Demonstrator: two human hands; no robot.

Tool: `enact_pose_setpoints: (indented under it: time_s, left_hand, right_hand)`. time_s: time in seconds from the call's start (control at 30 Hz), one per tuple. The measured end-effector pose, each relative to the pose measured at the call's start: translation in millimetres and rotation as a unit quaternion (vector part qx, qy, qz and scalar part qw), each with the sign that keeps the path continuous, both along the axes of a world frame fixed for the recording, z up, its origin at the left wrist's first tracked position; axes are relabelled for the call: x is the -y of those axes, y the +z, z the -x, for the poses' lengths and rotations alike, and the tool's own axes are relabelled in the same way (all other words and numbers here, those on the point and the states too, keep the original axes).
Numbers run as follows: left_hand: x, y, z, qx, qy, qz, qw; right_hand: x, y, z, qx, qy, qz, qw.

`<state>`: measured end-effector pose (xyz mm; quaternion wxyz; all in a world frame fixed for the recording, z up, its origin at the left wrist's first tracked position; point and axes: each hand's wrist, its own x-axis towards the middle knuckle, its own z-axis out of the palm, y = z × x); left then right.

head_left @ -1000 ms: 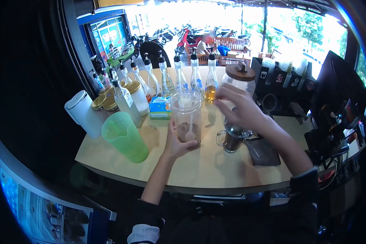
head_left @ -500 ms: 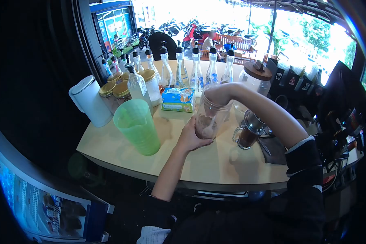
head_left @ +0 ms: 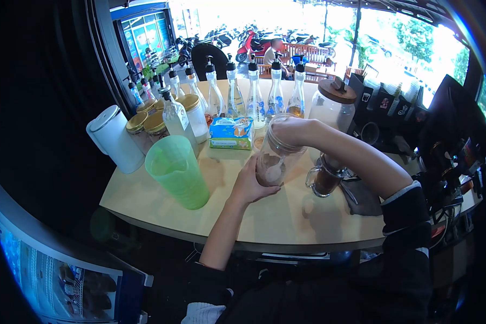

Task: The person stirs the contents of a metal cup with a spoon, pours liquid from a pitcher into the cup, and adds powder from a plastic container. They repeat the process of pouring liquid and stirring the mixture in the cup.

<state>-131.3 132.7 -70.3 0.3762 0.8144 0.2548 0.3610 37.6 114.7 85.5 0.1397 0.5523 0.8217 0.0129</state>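
Observation:
A clear jar (head_left: 291, 157) with brownish powder low inside leans above the counter. My left hand (head_left: 248, 182) is wrapped round its lower left side. Through the mouth of the jar reaches my right hand (head_left: 292, 132), its bent fingers inside, seen only dimly through the wall. They look closed on the handle of a pale scoop (head_left: 274, 171), whose bowl rests by the powder. Just right of the jar stands a glass mug (head_left: 325, 182) of brown liquid, with a metal piece on top partly hidden by my right forearm.
A green pitcher (head_left: 178, 173), a white kettle (head_left: 116, 137) and gold-lidded jars (head_left: 155, 124) stand on the left. Behind are a tissue pack (head_left: 231, 133), several pump bottles (head_left: 255, 102) and a wooden-lidded jar (head_left: 332, 110). A dark cloth (head_left: 364, 197) lies right. A person (head_left: 272, 53) sits outside.
The camera view has shifted slightly. Inside the jar, the scoop's bowl now shows more plainly and rounder. Both hands keep their places on and in the jar.

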Motion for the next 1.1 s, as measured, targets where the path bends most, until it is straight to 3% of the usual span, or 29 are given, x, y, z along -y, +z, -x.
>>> enact_pose_setpoints:
  time_s: [0.1, 0.17, 0.4, 0.5, 0.57, 0.6, 0.67, 0.7, 0.77, 0.87, 1.1]
  left_hand:
    - [-1.0, -1.7, -0.5, -0.008, 0.006, -0.004, 1.000]
    - [-1.2, -1.9, -0.6, -0.022, 0.010, -0.006, 1.000]
    - [-0.8, -1.7, 0.0, -0.013, -0.002, 0.008, 1.000]
    - [-2.8, -4.2, -0.5, -0.006, -0.012, 0.021, 1.000]
    - [-3.5, -6.6, -0.7, -0.010, 0.002, 0.008, 1.000]
    - [-1.9, -4.4, -0.4, -0.010, 0.002, 0.008, 1.000]
    - [0.9, 1.0, 0.3, -0.023, 0.008, 0.006, 1.000]
    - [0.8, 1.1, 0.3, -0.023, 0.008, 0.005, 1.000]
    - [0.9, 1.5, 0.8, -0.025, 0.003, 0.005, 1.000]
    - [2.8, 0.9, -0.5, -0.002, 0.019, -0.022, 1.000]
    - [1.1, -3.5, -1.5, 0.004, 0.017, -0.028, 0.999]
  right_hand:
    - [0.6, -2.1, 1.9, 0.009, 0.022, -0.025, 0.999]
    - [4.3, 2.3, 12.5, 0.022, -0.047, 0.045, 0.998]
    - [3.9, -1.4, 8.8, -0.015, -0.019, 0.040, 0.999]
    - [0.1, 9.4, 11.0, 0.009, 0.028, 0.048, 0.998]
    - [-3.6, 18.8, 15.6, 0.130, 0.116, 0.104, 0.979]
    - [-3.0, 21.4, 14.8, 0.130, 0.116, 0.104, 0.979]
    - [-0.8, 26.3, 13.2, 0.042, 0.094, 0.106, 0.989]
    - [1.8, 29.6, 14.5, 0.043, 0.094, 0.106, 0.989]
    - [7.0, 37.2, 16.8, 0.026, -0.021, 0.096, 0.995]
    - [13.8, 56.1, 16.7, -0.013, -0.053, 0.123, 0.991]
    - [18.8, 77.3, -14.1, -0.168, -0.036, 0.169, 0.971]
